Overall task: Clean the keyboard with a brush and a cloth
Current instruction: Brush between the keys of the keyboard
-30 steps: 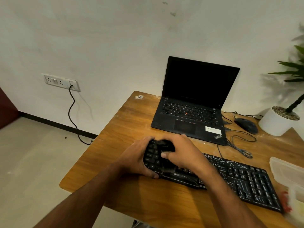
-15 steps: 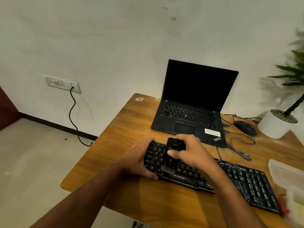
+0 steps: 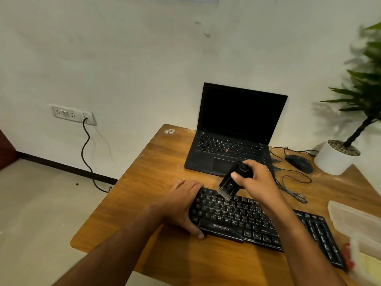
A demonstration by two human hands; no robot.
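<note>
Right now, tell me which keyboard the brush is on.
The separate black keyboard at the desk's front edge, brush bristles at its far row; the laptop keys behind lie untouched.

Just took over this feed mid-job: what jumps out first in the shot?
The right hand grips a black brush, bristles on the top key rows of the black keyboard at the wooden table's near edge. The left hand holds the keyboard's left end. Behind them an open laptop stands with a dark screen.
</note>
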